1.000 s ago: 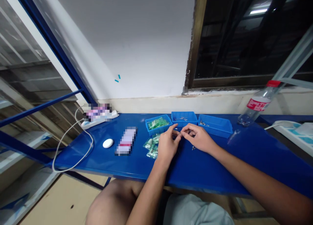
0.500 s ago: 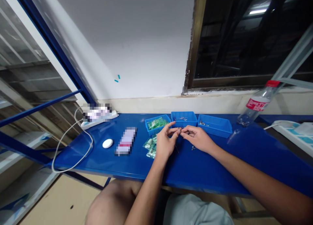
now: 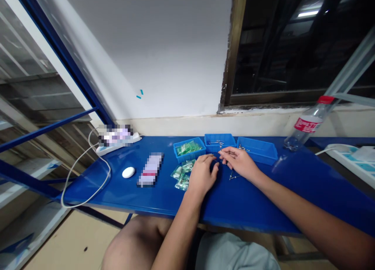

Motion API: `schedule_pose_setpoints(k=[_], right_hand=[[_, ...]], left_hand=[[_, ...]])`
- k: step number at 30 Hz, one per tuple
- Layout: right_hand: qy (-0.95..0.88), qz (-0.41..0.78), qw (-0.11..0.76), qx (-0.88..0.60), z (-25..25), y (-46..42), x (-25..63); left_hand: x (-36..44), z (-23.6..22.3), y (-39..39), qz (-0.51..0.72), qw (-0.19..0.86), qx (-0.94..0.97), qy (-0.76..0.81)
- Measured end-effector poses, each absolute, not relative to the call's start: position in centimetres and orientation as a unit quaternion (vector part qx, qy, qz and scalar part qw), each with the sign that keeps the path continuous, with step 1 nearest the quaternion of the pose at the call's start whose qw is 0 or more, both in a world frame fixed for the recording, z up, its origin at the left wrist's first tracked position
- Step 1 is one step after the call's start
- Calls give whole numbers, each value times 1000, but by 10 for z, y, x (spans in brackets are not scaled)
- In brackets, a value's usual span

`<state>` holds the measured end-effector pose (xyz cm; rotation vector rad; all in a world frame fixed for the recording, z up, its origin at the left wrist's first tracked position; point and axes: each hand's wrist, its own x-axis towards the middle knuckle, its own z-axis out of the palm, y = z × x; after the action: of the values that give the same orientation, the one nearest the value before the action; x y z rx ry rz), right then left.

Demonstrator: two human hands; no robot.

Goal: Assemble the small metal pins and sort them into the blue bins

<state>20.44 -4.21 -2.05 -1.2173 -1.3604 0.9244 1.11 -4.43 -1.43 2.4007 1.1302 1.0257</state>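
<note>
My left hand hovers low over the blue table, its thumb apart from its curved fingers, and I see nothing held in it. Thumb and fingertips of my right hand are pinched together near the middle tray; what they hold is too small to make out. Thin metal pieces lie on the table under my right wrist. Left of my left hand lie several clear-and-green packets. Behind are a blue tray of green packets, a blue tray with metal rods and a blue tray with small metal parts.
A phone-like blurred rectangle and a white oval object lie at left on the blue table. A power strip with a white cable sits behind them. At right stand a red-capped bottle and another white strip.
My hands, which met at the fingertips over a small shiny piece, have parted. The left has dropped toward the table with its thumb spread; the right has shifted slightly right and up.
</note>
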Motion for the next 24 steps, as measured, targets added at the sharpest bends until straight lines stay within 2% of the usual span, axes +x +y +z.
schedule_pose_setpoints(k=[7, 10, 12, 17, 24], right_hand=[[-499, 414, 565, -510, -24, -28, 214], [-488, 413, 544, -543, -22, -23, 216], [-538, 370, 512, -558, -21, -25, 217], [-765, 139, 397, -487, -24, -35, 215], [-834, 89, 332, -431, -39, -31, 210]], left_hand=[[11, -17, -43, 291, 127, 862, 395], [10, -16, -43, 290, 127, 862, 396], [10, -16, -43, 292, 129, 861, 396], [10, -18, -41, 334, 143, 835, 413], [10, -15, -42, 355, 143, 815, 434]])
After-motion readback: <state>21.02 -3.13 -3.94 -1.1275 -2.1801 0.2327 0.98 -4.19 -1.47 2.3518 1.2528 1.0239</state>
